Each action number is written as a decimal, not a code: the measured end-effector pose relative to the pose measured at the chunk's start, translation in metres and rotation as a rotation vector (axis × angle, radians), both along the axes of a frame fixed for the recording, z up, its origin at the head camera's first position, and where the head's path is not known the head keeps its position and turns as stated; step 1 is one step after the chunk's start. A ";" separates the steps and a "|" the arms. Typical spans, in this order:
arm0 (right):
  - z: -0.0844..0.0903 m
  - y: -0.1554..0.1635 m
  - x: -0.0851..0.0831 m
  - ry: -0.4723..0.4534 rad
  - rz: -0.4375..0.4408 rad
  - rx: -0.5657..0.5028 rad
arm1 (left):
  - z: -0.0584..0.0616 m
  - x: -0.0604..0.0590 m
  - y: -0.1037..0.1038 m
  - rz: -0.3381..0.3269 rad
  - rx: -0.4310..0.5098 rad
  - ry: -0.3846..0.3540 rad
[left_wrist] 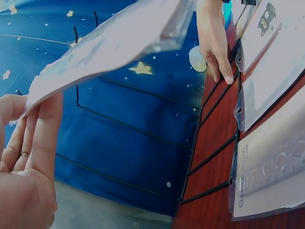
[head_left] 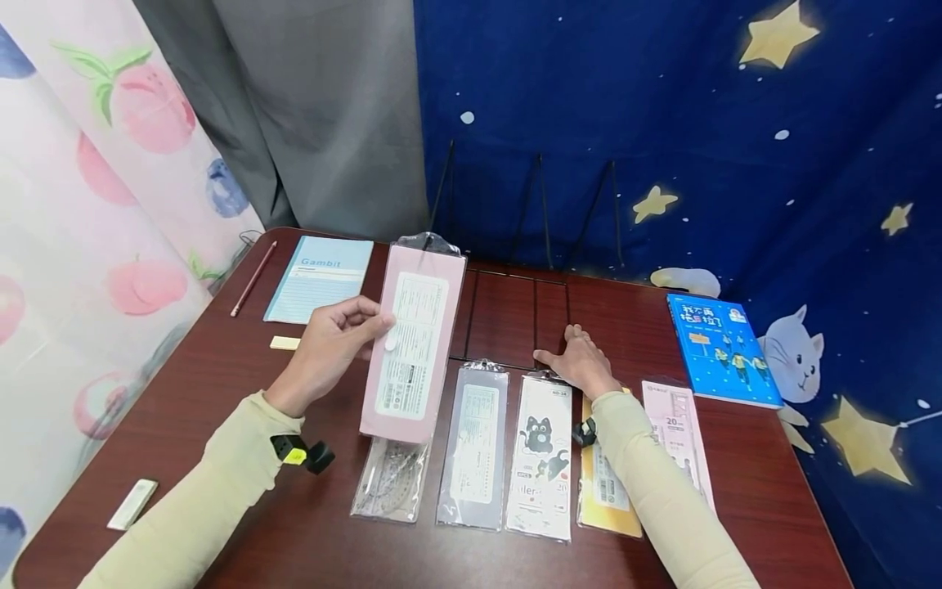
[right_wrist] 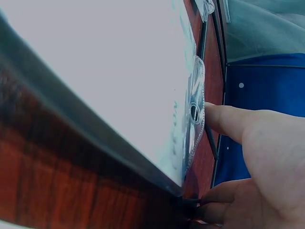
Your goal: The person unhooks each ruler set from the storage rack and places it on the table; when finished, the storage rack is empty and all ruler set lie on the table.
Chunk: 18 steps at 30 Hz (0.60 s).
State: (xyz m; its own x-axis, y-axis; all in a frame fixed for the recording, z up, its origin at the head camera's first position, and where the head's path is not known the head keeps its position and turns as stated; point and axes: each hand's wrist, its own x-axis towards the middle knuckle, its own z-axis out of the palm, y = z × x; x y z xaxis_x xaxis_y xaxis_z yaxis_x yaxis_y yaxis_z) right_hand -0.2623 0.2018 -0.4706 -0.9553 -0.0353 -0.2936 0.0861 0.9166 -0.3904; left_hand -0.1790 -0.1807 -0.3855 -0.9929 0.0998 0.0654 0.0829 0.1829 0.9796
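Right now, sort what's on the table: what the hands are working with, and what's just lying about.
In hand:
pink ruler packet, gripped by left hand
packets in the row, right hand resting there

Lying about:
Gambit notebook
pencil
blue book
white eraser

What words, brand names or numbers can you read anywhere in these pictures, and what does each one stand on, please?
"Gambit": on the light blue notebook.
"20": on the pale pink ruler pack at the right of the row.
The label on the pink pack that the left hand holds: too small to read.
The blue book cover: characters, not legible.
Other packs' print: blurred.
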 end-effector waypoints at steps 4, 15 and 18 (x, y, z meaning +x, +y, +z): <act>0.000 0.000 0.000 0.002 -0.001 -0.001 | 0.001 0.006 0.000 -0.002 0.004 0.009; -0.001 0.001 0.000 0.009 0.006 0.007 | 0.006 0.021 -0.001 0.001 0.012 0.041; -0.001 0.000 0.001 0.008 0.010 0.008 | 0.007 0.026 -0.004 0.004 0.002 0.038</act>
State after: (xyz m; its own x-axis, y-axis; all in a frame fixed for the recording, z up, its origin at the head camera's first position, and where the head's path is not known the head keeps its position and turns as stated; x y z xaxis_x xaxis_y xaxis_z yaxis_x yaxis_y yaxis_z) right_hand -0.2614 0.2020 -0.4716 -0.9572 -0.0420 -0.2865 0.0744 0.9206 -0.3835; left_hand -0.1530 -0.1852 -0.3781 -0.9901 0.0953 0.1032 0.1193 0.1818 0.9761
